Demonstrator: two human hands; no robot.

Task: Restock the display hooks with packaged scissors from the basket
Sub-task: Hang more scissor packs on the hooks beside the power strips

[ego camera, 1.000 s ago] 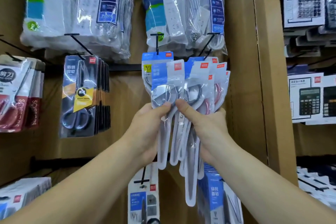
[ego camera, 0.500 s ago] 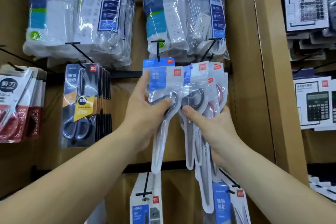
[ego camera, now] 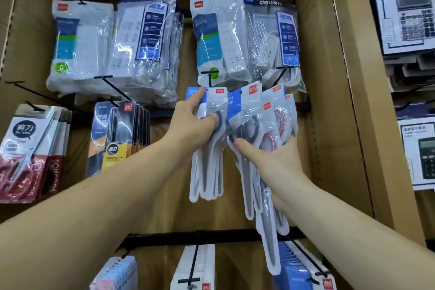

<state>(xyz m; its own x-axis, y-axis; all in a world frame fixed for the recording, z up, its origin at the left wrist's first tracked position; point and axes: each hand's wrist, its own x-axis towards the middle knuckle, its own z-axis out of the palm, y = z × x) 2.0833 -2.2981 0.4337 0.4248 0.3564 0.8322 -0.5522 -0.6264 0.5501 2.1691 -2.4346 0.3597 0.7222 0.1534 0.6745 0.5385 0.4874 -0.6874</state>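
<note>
Hands reach up to a shop display, each holding packaged scissors. The left hand (ego camera: 193,126) has its grip clamped on a small bunch of packs (ego camera: 207,172), whose tops sit just under a black display hook (ego camera: 209,76). The right hand (ego camera: 273,162) has its grip clamped on a fanned bunch of packs (ego camera: 254,106), below and right of that hook. Power strip packs (ego camera: 219,37) hang above it.

Brown vertical display panel (ego camera: 313,77) carries horizontal black metal rails (ego camera: 164,235) fitted with black wire hooks (ego camera: 103,77). Upper hooks: clear-bagged white power strips (ego camera: 141,37). Middle row, left: red-and-white carded scissors packs (ego camera: 28,153); beside them, black-and-yellow carded scissors packs (ego camera: 117,139). Lower hooks: white flat packs (ego camera: 195,263), contents unclear
</note>
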